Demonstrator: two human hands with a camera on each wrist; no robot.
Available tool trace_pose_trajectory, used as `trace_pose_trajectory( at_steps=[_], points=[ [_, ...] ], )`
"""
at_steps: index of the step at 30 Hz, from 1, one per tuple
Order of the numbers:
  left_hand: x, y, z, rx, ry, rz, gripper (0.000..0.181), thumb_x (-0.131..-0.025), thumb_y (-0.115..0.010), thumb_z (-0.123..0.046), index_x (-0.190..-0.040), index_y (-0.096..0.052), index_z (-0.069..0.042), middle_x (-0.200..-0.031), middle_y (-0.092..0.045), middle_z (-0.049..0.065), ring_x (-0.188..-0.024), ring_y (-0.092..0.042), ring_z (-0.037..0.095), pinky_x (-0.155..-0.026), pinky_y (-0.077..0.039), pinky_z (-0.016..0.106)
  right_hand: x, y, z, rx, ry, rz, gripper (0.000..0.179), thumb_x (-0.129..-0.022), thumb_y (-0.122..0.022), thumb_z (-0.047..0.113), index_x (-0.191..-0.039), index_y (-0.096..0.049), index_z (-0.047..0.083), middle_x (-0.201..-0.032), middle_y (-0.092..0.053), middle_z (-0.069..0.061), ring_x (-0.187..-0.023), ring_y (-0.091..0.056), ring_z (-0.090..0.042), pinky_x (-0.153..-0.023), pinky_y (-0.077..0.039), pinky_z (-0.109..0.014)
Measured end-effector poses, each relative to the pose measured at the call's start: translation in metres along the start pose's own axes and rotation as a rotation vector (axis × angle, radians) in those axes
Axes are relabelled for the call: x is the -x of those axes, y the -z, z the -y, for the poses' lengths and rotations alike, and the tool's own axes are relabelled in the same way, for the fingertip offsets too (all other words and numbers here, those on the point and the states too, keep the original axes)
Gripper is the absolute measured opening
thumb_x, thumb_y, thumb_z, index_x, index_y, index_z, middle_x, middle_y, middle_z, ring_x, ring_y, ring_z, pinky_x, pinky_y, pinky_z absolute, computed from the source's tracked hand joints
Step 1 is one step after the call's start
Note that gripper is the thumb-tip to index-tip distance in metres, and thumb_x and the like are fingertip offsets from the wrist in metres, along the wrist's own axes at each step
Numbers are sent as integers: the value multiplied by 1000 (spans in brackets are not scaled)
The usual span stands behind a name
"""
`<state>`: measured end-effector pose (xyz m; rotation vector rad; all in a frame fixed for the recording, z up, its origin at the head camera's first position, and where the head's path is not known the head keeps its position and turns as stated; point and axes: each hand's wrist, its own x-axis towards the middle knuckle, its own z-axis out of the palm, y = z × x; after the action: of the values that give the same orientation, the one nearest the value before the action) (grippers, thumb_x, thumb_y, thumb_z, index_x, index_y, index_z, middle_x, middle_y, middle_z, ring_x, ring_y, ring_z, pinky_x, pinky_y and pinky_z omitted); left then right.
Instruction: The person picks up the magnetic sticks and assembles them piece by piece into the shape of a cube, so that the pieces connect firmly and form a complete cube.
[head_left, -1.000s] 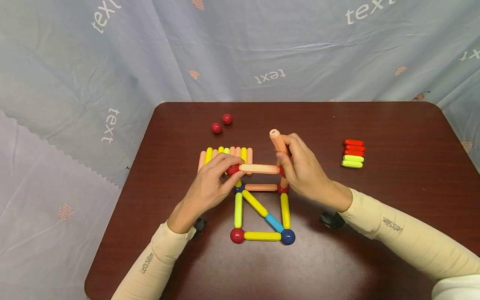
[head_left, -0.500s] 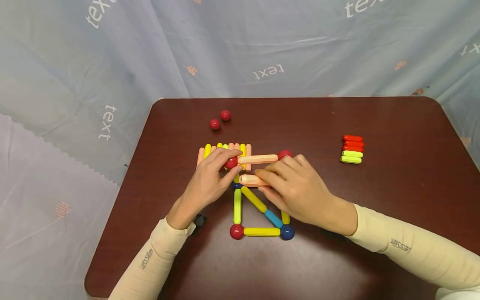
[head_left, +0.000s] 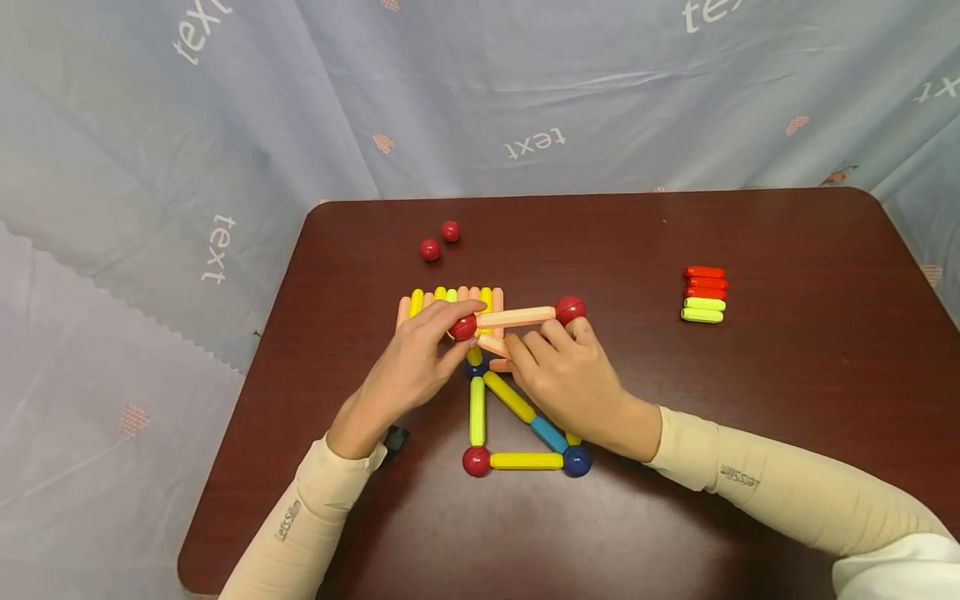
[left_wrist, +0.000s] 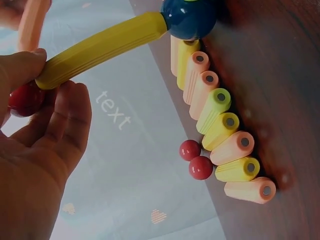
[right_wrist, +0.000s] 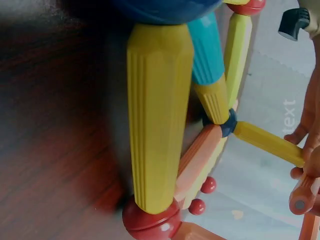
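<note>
My left hand (head_left: 412, 367) pinches a red ball (head_left: 462, 327) above the structure's back-left corner. In the left wrist view, a yellow stick (left_wrist: 105, 50) joins that ball to a blue ball (left_wrist: 189, 17). Between the held ball and another red ball (head_left: 570, 309) stretches a peach stick (head_left: 517, 317). My right hand (head_left: 573, 379) grips a second peach stick (head_left: 492, 345), its free end pointing toward my left fingers. Below, the base has yellow sticks (head_left: 525, 461), a blue stick (head_left: 549, 434), a red ball (head_left: 476, 461) and a blue ball (head_left: 576, 461). My right hand hides its back-right corner.
Behind my left hand lies a row of peach, yellow and green sticks (head_left: 441, 297). Two loose red balls (head_left: 430, 250) sit farther back. Short red sticks (head_left: 706, 283) and lime sticks (head_left: 703, 310) lie at right on the dark table (head_left: 795, 275).
My right hand has come down and left from the right red ball, swinging its peach stick from pointing up to pointing left. The left hand keeps its hold on the ball.
</note>
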<state>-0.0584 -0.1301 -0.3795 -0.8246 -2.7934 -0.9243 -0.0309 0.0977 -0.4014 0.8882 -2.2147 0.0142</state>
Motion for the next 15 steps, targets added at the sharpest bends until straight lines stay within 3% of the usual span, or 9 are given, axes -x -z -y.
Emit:
trace_pose_trajectory(
  at_steps=[9,15],
  points=[
    [0,3,0,12,19,40,55,-88,-80,-14,-140,-59,-11,-127,-67,7,-108,-62,24,-96,-58,42,1,-8,3,32,-15,20,38,-102,-58,46,-106,-72,11,-73,-68,-1,-75,-53,-20,-72,-35,-39],
    [1,4,2,59,28,60,55,-88,-80,-13,-140,-59,-12,-127,-67,7,-105,-61,24,-91,-58,44,0,-10,4,27,-21,36,41,-102,-57,48,-110,-71,11,-82,-72,-2,-77,-56,-21,-71,-36,-40]
  ],
)
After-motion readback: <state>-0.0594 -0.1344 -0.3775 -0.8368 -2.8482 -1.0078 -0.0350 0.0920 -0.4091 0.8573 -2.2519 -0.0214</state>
